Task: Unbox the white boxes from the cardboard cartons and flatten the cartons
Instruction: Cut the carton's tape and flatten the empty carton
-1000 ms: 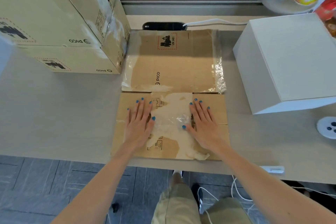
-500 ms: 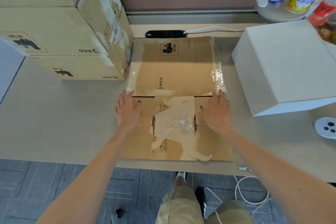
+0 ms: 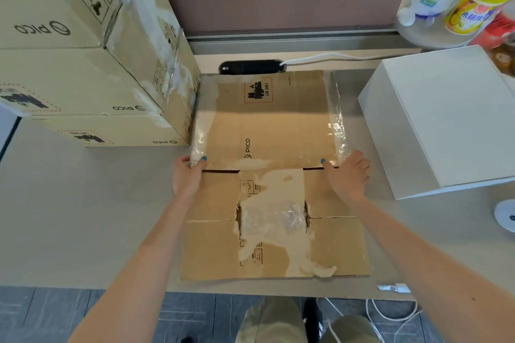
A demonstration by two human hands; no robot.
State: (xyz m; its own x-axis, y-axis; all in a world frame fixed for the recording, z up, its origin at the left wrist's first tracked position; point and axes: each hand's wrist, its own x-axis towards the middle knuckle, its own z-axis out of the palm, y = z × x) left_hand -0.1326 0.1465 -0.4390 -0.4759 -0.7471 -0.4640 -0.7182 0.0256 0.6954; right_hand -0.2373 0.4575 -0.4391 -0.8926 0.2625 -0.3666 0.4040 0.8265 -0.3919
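Flat carton (image 3: 267, 175) btwn hands: left hand (image 3: 186, 175) & right hand (image 3: 348, 175) gripping its side edges.

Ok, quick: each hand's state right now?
Left hand: gripping the flattened carton's left edge.
Right hand: gripping its right edge.

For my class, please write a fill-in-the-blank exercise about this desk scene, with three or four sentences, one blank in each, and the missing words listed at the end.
1. The carton between the left hand and the right hand lies ____ on the desk.
2. The brand name printed on the stacked cartons is ____.
3. The closed box at the right of the desk is ____ in colour.
4. The fingernails on both hands are painted ____.

Missing words: flat; PICO; white; blue
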